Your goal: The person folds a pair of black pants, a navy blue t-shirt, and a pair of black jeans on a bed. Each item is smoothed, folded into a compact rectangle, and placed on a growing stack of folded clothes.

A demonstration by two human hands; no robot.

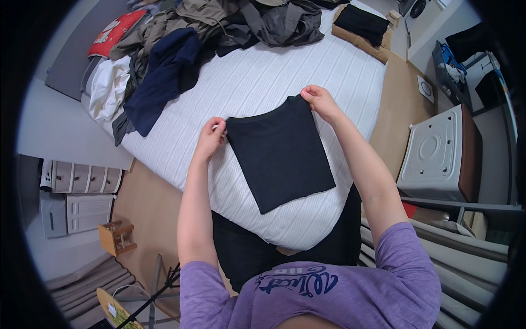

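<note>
A black shirt [282, 156], folded into a flat rectangle with its neckline edge away from me, lies on the white quilted bed [219, 88] in front of me. My left hand [212, 137] is closed at its far left corner, thumb and fingers pinched on the fabric. At the far right corner my right hand [320, 102] pinches the cloth between thumb and fingers. Both forearms reach in from the lower edge. The shirt's lower edge rests on the bed close to my body.
Heaped clothes [219, 27] cover the bed's far left, with a navy garment [170, 71] and a white one [109, 88] nearest. A folded black garment [361, 24] lies on a brown folded cloth [378, 52] at the far right corner. A white-topped storage box [433, 156] stands right, a small wooden stool [115, 237] left.
</note>
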